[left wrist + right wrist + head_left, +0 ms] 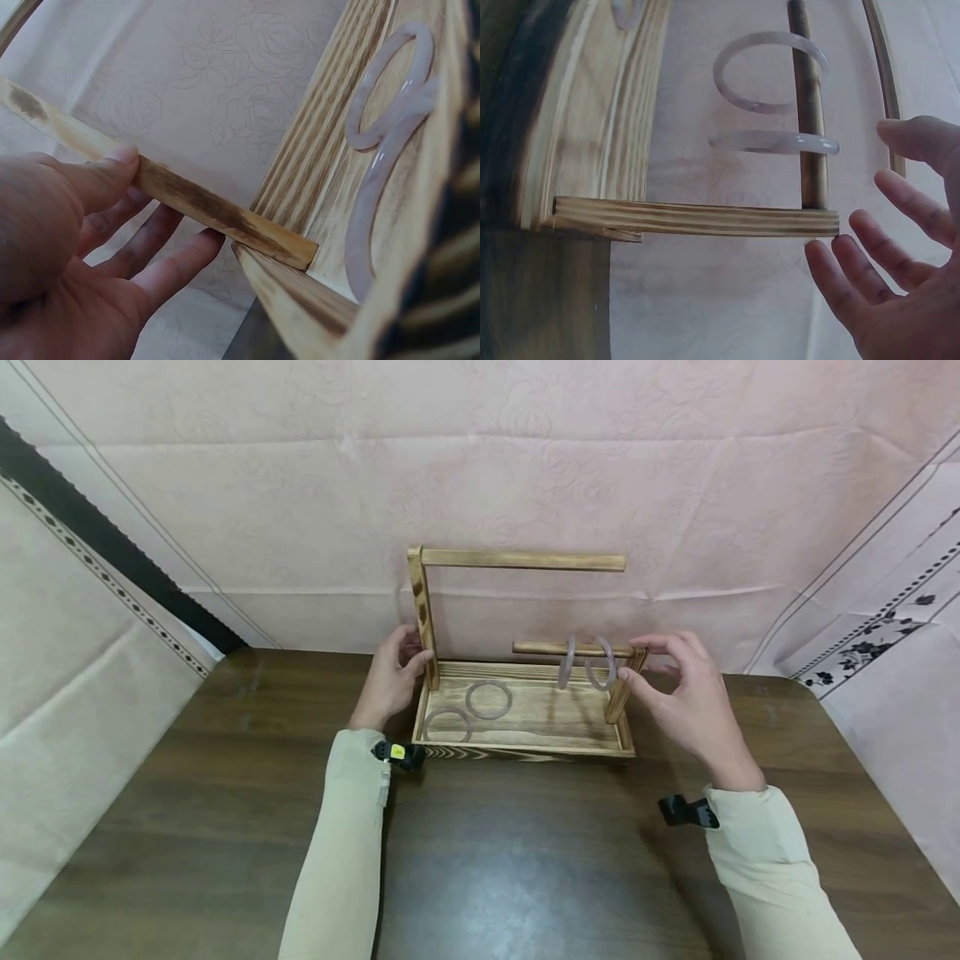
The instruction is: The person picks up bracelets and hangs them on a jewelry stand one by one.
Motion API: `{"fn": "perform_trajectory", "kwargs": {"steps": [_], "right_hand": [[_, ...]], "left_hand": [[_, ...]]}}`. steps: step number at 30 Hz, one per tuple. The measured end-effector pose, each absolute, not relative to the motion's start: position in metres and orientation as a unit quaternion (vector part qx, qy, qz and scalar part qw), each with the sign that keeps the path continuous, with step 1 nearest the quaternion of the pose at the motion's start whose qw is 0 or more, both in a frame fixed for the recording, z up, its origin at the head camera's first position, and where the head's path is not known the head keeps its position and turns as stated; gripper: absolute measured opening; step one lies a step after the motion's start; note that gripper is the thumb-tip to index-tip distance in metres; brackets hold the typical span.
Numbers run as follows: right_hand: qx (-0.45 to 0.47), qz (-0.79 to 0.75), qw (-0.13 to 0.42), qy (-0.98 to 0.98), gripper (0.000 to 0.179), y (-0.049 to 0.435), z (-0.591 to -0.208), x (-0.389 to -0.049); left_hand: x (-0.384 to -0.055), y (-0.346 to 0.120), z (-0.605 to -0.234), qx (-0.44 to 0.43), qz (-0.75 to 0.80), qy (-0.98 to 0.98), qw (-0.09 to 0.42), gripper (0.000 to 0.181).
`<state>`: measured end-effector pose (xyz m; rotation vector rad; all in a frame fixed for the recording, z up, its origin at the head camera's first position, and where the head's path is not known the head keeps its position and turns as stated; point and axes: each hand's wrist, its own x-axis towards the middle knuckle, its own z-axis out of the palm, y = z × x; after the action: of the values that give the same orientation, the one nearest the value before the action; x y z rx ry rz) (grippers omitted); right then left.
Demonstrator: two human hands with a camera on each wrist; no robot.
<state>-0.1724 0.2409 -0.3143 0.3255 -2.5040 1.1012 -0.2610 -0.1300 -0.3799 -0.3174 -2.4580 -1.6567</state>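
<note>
Sleeves: pale, left sleeve (341, 847) and right sleeve (776, 868) reach in from the near edge, with small black devices at both wrists.
Table: dark wood-look tabletop (517, 860), carries the stand.
Stand tray: shallow wooden tray (525, 752), flat on the table between the hands; its raised rim probably keeps loose pieces in.
Loose rings: front ring (447, 709) and back ring (489, 718), pale and translucent, lying flat at the tray's left end; close together, touching or not unclear.
Left hand (386, 681): thumb on one face of the left post (423, 614), fingers bent behind; pinches it low down, likely to steady the stand.
Right hand (690, 702): fingers spread, slightly bent, thumb well apart from them in the wrist view; at the top end of the right post (618, 700), gripping nothing; fingertip contact unclear. Probably there to brace or let go.
Short bar (540, 648): low, fixed to the right post, left end free, presumably so rings slip on.
Hung rings: inner ring (567, 664) and outer ring (611, 664), both around the short bar, apart; outer nearer the post.
Long bar (525, 560): higher, from left post, right end free, no rings on it.
Backdrop: pinkish patterned cloth (480, 477).
</note>
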Motion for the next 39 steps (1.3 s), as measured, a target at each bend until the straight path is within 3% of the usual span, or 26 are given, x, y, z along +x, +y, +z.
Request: {"fn": "perform_trajectory", "kwargs": {"steps": [16, 27, 39], "right_hand": [[0.243, 0.330, 0.212, -0.887, 0.035, 0.231, -0.307, -0.168], [0.260, 0.287, 0.150, -0.910, 0.033, 0.223, -0.302, -0.166], [0.298, 0.253, 0.031, -0.920, 0.039, 0.217, -0.285, -0.169]], "left_hand": [[-0.263, -0.131, -0.384, -0.101, -0.547, -0.828, 0.076, 0.033], [-0.262, -0.132, -0.385, -0.097, -0.535, -0.836, 0.076, 0.033], [-0.263, -0.132, -0.385, -0.098, -0.547, -0.828, 0.071, 0.033]]}}
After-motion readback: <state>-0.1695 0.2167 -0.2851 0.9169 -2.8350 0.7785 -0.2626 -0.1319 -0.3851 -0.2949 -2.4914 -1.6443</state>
